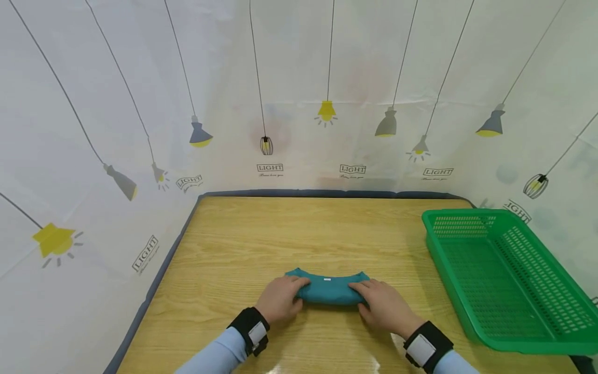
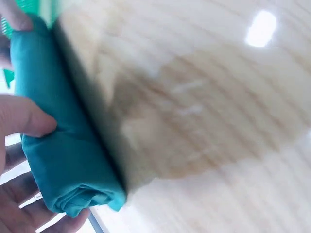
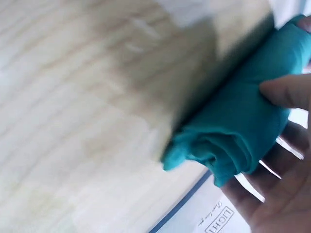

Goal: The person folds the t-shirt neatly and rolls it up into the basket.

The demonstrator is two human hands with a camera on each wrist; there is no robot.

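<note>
A teal piece of cloth [image 1: 329, 291], rolled into a short thick bundle with a small white label on top, lies crosswise near the front of the table. My left hand [image 1: 281, 298] grips its left end, the thumb [image 2: 36, 119] on the near side and the fingers around the far side. At the other end my right hand [image 1: 385, 306] holds the roll the same way, its thumb [image 3: 286, 91] pressed against the fabric. Spiral folds show at the cloth's open ends in the left wrist view [image 2: 85, 196] and the right wrist view [image 3: 218, 150].
To the right stands a green plastic basket [image 1: 448, 280] with perforated walls. The wooden table [image 1: 280, 228] reaches back to a white curtain [image 1: 299, 67] printed with hanging lamps, which also runs along both sides.
</note>
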